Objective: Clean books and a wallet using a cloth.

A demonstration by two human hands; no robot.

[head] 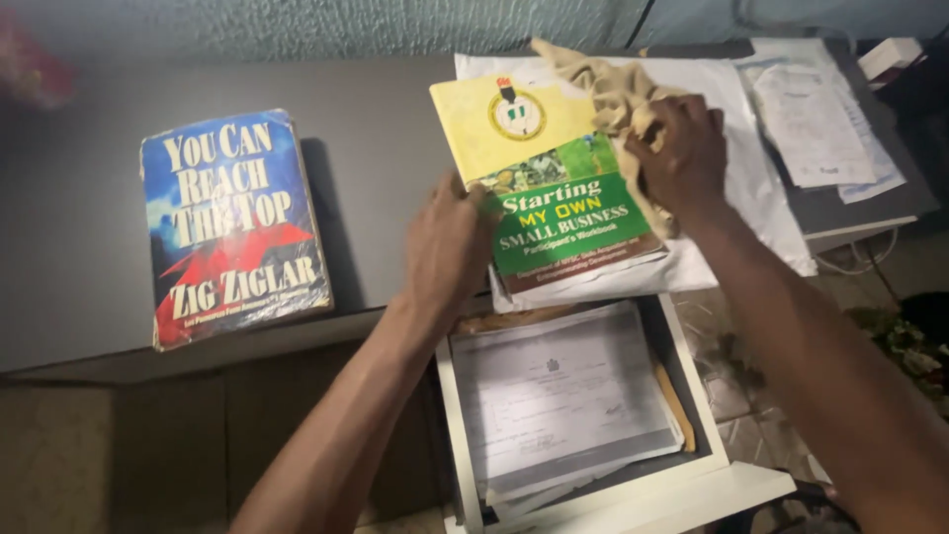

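Grey desk [395, 148]: right hand [682, 153] hides workbook's [554, 198] corner.

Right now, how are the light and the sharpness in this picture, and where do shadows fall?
Head view: dim, bluish light; the blue book casts a shadow to its right on the grey table; the right hand and its tan cloth look slightly soft; the corners darken; the open drawer stays readable.
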